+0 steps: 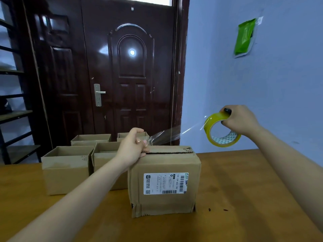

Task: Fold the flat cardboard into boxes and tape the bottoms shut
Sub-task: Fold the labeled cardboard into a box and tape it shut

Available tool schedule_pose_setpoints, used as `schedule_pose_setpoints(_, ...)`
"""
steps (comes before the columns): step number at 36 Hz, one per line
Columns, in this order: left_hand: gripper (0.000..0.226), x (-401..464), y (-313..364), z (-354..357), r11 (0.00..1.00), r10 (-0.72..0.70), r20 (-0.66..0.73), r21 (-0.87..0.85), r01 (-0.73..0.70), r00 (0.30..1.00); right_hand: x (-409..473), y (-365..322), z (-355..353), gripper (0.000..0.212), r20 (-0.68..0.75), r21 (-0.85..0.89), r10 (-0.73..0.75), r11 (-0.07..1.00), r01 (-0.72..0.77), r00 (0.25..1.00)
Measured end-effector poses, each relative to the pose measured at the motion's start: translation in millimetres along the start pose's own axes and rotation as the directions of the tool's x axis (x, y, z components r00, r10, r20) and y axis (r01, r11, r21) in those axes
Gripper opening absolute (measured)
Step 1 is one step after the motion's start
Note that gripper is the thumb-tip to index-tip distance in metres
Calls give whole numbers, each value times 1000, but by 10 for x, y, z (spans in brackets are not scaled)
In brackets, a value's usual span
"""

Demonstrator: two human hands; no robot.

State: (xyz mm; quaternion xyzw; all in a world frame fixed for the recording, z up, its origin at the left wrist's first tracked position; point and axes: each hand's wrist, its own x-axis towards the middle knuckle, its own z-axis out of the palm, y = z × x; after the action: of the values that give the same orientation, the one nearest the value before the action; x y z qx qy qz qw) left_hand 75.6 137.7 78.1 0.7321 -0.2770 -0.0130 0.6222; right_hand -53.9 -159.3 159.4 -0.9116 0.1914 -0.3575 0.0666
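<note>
Nearest to us sits the box being worked, flipped with its bottom flaps up, shipping label facing the camera, on the wooden table. At its top left edge the left hand pinches the free end of the clear tape between thumb and fingertips, heel resting on the box. Out to the right, held above the table, the right hand wraps its fingers through the tape roll, clamped tight on it.

The strip runs taut between the two hands, above the flap seam. The trick now, I'd say: keep that tension, line the strip over the seam, anchor the left end down the side first, then lower and smooth rightward. Slack could mean wrinkles or tape folding onto itself.

Farther back on the left, four open boxes stand clustered, apparently finished.
</note>
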Motion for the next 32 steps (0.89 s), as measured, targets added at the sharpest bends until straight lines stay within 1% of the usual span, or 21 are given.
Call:
schedule_pose_setpoints(3,39,51,42,-12,998,-60,-13,17,61,998,11,6,10,11,17,-5,3,1000,-3,1000)
schedule_pose_setpoints(6,45,100,76,-16,990,-142,-12,-13,142,990,15,20,15,14,58,-18,-4,1000,5,998)
schedule_pose_setpoints(9,49,150,78,-39,970,-234,-4,-70,233,972,-1,33,3,18,142,4,-3,1000,2,990)
schedule_pose_setpoints(11,52,191,57,-78,946,-294,11,-138,293,956,-23,30,-13,17,202,52,-7,999,-3,979)
schedule_pose_setpoints(13,52,225,42,-119,919,-343,26,-198,341,939,-44,27,-23,18,240,65,-14,998,-1,971)
schedule_pose_setpoints(16,44,262,43,-162,891,-376,56,-253,377,925,-62,29,-17,19,258,52,-23,999,9,966)
schedule_pose_setpoints(23,9,288,36,-280,800,-436,210,-355,484,875,-67,41,25,22,275,103,-28,995,-1,961)
schedule_pose_setpoints(27,4,289,7,-328,771,-468,240,-359,525,851,-63,-5,58,22,273,94,-56,995,31,960)
schedule_pose_setpoints(32,5,302,-24,-364,724,-485,279,-403,559,829,-46,-59,99,22,272,97,-67,994,42,960)
